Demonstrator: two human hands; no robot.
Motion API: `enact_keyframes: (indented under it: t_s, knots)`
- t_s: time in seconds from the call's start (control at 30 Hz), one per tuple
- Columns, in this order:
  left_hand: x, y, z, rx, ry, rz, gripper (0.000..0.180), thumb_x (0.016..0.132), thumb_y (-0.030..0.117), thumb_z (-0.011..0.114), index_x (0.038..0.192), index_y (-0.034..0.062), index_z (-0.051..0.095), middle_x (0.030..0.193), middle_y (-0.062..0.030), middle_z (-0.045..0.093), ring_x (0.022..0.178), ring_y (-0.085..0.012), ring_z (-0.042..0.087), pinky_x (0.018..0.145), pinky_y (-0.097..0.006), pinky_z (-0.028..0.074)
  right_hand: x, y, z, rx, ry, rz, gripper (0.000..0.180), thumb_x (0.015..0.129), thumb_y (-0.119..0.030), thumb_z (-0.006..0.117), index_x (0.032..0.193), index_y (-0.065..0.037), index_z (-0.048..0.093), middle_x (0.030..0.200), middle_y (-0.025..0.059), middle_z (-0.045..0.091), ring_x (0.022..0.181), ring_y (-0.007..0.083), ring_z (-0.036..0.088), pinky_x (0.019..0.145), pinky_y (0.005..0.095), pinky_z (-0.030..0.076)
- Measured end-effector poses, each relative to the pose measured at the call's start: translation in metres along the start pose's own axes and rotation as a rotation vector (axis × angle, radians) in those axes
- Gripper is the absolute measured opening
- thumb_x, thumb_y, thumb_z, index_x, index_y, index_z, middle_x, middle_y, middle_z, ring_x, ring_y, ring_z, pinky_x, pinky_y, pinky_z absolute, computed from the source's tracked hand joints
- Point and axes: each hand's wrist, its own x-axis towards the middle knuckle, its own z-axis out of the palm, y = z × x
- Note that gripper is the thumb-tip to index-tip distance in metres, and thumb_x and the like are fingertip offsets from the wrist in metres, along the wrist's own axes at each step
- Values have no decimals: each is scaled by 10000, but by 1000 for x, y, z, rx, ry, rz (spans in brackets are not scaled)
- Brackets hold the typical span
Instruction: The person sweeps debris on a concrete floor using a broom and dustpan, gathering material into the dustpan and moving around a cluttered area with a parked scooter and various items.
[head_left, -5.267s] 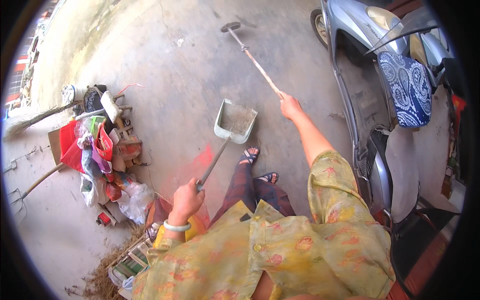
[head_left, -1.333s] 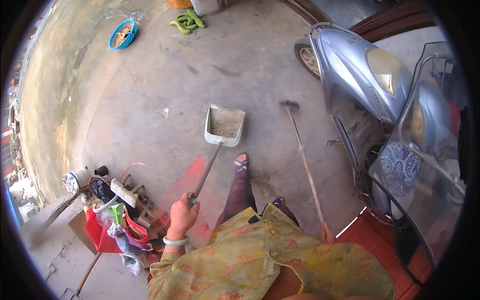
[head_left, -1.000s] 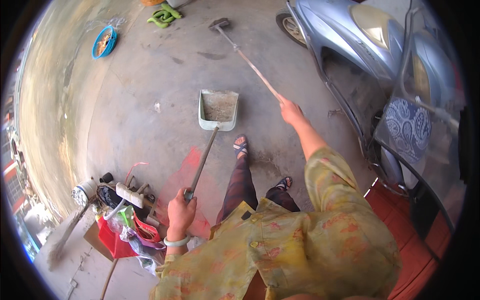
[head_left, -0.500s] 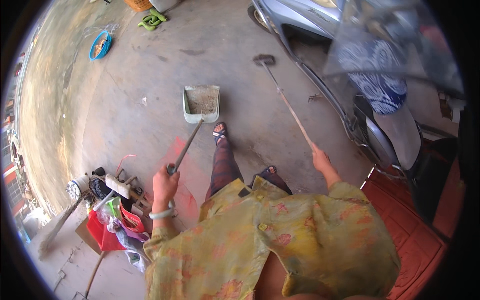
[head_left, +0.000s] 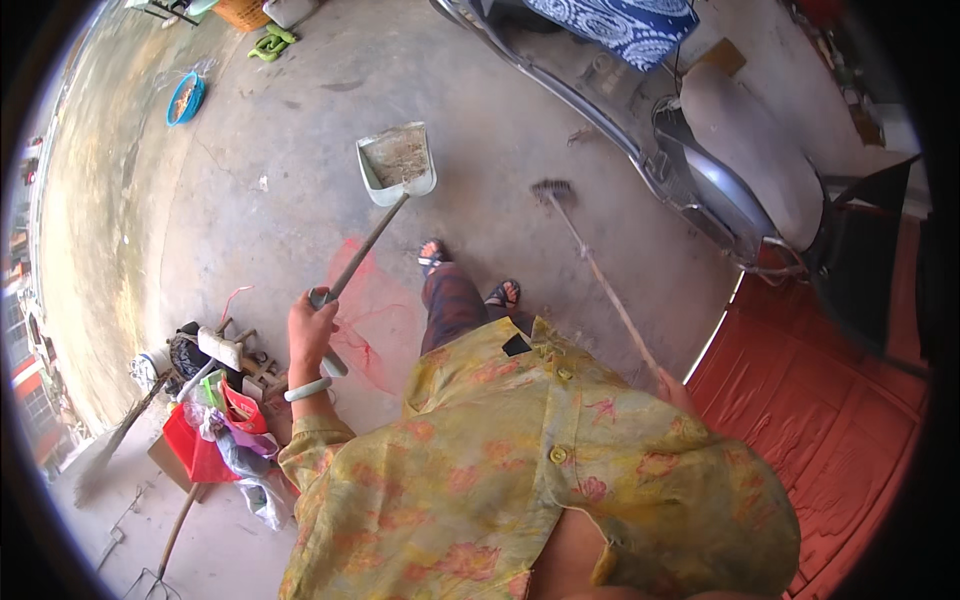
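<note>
My left hand (head_left: 312,328) is closed round the grey handle of a long-handled dustpan (head_left: 415,190). The pale pan lies out ahead of my feet, with dirt and debris inside it. On the right, partly hidden by my sleeve, my right hand (head_left: 676,393) grips the end of a thin pole. That pole belongs to a broom (head_left: 607,273), whose dark, short-bristled head touches or hovers just over the concrete, right of the dustpan and apart from it. A pale bangle circles my left wrist.
A scooter (head_left: 590,105) with a blue patterned cloth (head_left: 640,25) stands at right, above a red door panel (head_left: 800,390). Bags, a red dustpan (head_left: 192,447) and tools crowd the left. Red netting (head_left: 372,325) lies by my feet. Farther off are a blue basin (head_left: 187,99) and green gourds (head_left: 271,43).
The broom head has come back toward me, and my right hand has drawn in to my side. My left hand and the dustpan sit slightly higher in the view, which has shifted.
</note>
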Motion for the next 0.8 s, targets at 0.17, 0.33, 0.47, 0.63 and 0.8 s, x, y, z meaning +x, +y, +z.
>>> enact_keyframes:
  t_s: [0.17, 0.33, 0.47, 0.63, 0.8]
  knots:
    - [-11, -3, 27, 1, -68, 6, 288, 788, 88, 622, 1041, -48, 600, 723, -53, 589, 545, -125, 567, 498, -271, 493, 103, -78, 15, -52, 155, -65, 381, 939, -214, 472, 1313, -146, 491, 1178, 225, 566, 1106, 398, 526, 905, 422, 441]
    - [-13, 1, 36, 89, -110, -2, 293, 782, 102, 628, 1029, -54, 603, 716, -58, 594, 540, -128, 574, 509, -275, 500, 236, -151, 32, -134, 176, 33, 416, 938, -191, 455, 1354, -211, 444, 1197, 200, 567, 1117, 374, 526, 921, 434, 436]
    - [-14, -16, 32, 99, -139, -24, 297, 776, 110, 634, 1035, -32, 608, 700, -59, 596, 548, -136, 587, 534, -281, 501, 222, -127, 32, -91, 127, 15, 420, 937, -198, 449, 1357, -207, 445, 1201, 202, 565, 1113, 378, 528, 924, 432, 436]
    - [-32, -25, 24, 241, -191, -20, 306, 771, 154, 637, 1035, 0, 616, 672, -104, 615, 594, -191, 623, 580, -327, 496, 77, -51, 34, -113, 70, 51, 413, 916, -172, 492, 1324, -104, 482, 1153, 239, 585, 1074, 342, 575, 907, 376, 442]
    - [-33, -38, 25, 378, -209, 4, 334, 754, 198, 652, 1037, 24, 617, 750, -179, 644, 723, -318, 644, 675, -388, 487, -15, -64, 9, 14, 16, 85, 409, 914, -123, 489, 1311, -24, 474, 1104, 263, 600, 1034, 320, 602, 874, 342, 453]
